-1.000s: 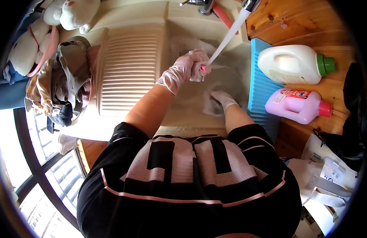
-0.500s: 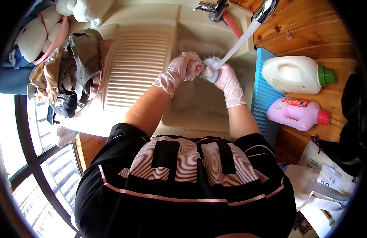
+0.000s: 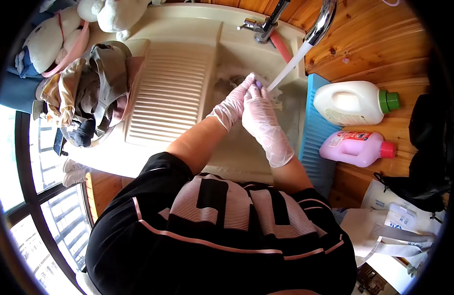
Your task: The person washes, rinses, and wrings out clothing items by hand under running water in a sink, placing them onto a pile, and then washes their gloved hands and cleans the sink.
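Because the left hand (image 3: pixel 234 102) and right hand (image 3: pixel 260 110), apart 0.5 s ago, have converged left of the water stream (image 3: pixel 289 66), both now bear on 1 mostly hidden purple-tinged fabric (image 3: pixel 258 83) beside that stream, pressed together; each hand's closure cannot be determined.

1. Gloves (image 3: pixel 262 118): milky white, pink-tinged.
2. Held item (image 3: pixel 258 84): purple where visible.
3. Sink (image 3: pixel 187 17): beige.
4. Washboard (image 3: pixel 165 93): beige, parallel ridges.
5. Board (image 3: pixel 313 118): light blue, ridged.
6. Large bottle (image 3: pixel 345 103): cream-white, green cap (image 3: pixel 390 101).
7. Small bottle (image 3: pixel 357 153): lilac-pink, red cap (image 3: pixel 388 149), red-and-white label (image 3: pixel 351 136).
8. Shirt (image 3: pixel 202 268): black, pale-pink piping, finely striped pale lettering.
9. Clothes (image 3: pixel 105 73): grey, tan, dark blue.
10. Tap (image 3: pixel 323 22): silver.
11. Wood (image 3: pixel 374 44): orange-brown, dark knots.
12. Toys (image 3: pixel 120 14): mostly white.
13. Window frame (image 3: pixel 24 157): black.
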The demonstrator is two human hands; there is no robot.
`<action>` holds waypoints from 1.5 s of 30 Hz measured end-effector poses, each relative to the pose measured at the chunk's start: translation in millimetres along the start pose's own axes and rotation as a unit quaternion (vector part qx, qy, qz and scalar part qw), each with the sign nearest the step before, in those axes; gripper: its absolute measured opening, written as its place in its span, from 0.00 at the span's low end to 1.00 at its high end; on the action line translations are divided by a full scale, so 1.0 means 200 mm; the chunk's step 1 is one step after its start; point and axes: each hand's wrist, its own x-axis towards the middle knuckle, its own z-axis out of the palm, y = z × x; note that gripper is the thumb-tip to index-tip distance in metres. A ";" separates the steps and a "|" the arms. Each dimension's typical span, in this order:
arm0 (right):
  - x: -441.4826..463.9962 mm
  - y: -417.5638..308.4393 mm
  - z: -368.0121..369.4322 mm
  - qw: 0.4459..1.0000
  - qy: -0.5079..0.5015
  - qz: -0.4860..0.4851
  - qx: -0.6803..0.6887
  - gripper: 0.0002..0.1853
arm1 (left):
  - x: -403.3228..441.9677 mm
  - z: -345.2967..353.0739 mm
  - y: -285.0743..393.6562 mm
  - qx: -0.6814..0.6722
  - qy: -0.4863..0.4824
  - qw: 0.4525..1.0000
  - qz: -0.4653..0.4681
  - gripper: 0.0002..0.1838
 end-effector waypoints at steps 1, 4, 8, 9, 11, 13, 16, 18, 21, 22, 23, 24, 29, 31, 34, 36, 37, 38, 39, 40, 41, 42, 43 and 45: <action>0.00 -0.02 -0.02 0.994 -0.022 0.076 0.072 0.16 | -0.04 0.07 -0.03 0.037 0.075 0.996 0.041 0.15; 0.01 -0.02 -0.23 0.987 -0.032 -0.053 0.148 0.14 | 0.00 0.03 0.02 0.006 -0.092 0.996 -0.019 0.13; 0.07 0.06 -0.22 0.924 0.229 -0.066 0.300 0.10 | -0.06 0.10 0.02 -0.021 -0.079 0.996 -0.038 0.19; 0.05 0.11 -0.18 0.909 0.219 0.044 0.352 0.11 | -0.06 0.10 0.01 0.017 -0.088 0.995 -0.049 0.20; 0.09 0.29 0.03 0.859 0.226 0.116 0.445 0.13 | -0.08 0.14 0.00 0.060 -0.101 0.992 -0.045 0.21; 0.09 0.26 0.05 0.628 0.121 0.239 0.731 0.21 | -0.07 0.11 0.01 0.092 -0.185 0.977 -0.051 0.20; 0.10 0.23 0.03 0.430 0.038 0.252 0.866 0.25 | -0.04 0.15 -0.04 0.088 -0.146 0.985 -0.007 0.19; 0.14 0.20 0.04 0.570 0.055 0.210 0.793 0.25 | -0.02 0.14 -0.03 0.389 -0.002 0.915 0.105 0.17; 0.19 0.11 -0.02 0.744 0.088 0.134 0.649 0.25 | 0.02 0.18 -0.08 0.267 0.022 0.946 0.181 0.18; 0.20 0.09 -0.05 0.772 0.085 0.123 0.618 0.23 | 0.00 0.20 -0.07 0.237 -0.037 0.957 0.161 0.18; 0.21 0.10 -0.04 0.781 0.098 0.114 0.607 0.21 | -0.02 0.21 -0.06 0.205 -0.096 0.964 0.140 0.18; 0.22 0.12 -0.01 0.790 0.111 0.106 0.594 0.19 | -0.04 0.21 -0.05 0.172 -0.155 0.966 0.117 0.18; 0.16 0.11 -0.07 0.915 0.171 -0.039 0.364 0.15 | -0.08 0.26 0.01 0.091 -0.004 0.994 0.067 0.33; 0.13 0.09 -0.08 0.948 0.182 -0.126 0.227 0.17 | -0.03 0.21 0.03 0.012 -0.052 0.997 0.058 0.26; 0.11 0.01 -0.17 0.974 0.166 -0.140 0.058 0.21 | -0.08 0.22 0.02 0.470 -0.245 0.829 0.175 0.16; 0.16 0.07 -0.15 0.971 0.185 -0.152 0.016 0.21 | -0.14 0.33 0.00 0.821 -0.163 0.407 0.365 0.10; 0.17 0.09 -0.12 0.970 0.180 -0.141 0.088 0.16 | -0.13 0.32 0.00 0.822 -0.155 0.397 0.379 0.10; 0.19 0.11 -0.08 0.960 0.213 -0.148 0.109 0.16 | -0.10 0.29 0.00 0.822 -0.145 0.387 0.393 0.10; 0.20 0.12 -0.04 0.948 0.245 -0.156 0.129 0.15 | -0.08 0.25 0.01 0.821 -0.135 0.378 0.407 0.11; 0.21 0.13 -0.01 0.935 0.276 -0.163 0.150 0.15 | -0.06 0.22 0.01 0.820 -0.124 0.368 0.420 0.12; 0.21 0.13 0.02 0.921 0.305 -0.170 0.170 0.14 | -0.04 0.19 0.02 0.837 -0.104 0.347 0.410 0.12; 0.21 0.13 0.01 0.929 0.285 -0.155 0.177 0.13 | -0.03 0.17 0.04 0.853 -0.083 0.326 0.399 0.13; 0.21 0.12 0.00 0.936 0.266 -0.140 0.184 0.12 | -0.02 0.15 0.05 0.868 -0.063 0.304 0.388 0.14; 0.21 0.10 -0.02 0.946 0.234 -0.088 0.205 0.08 | -0.05 0.17 0.02 0.856 -0.045 0.363 0.365 0.12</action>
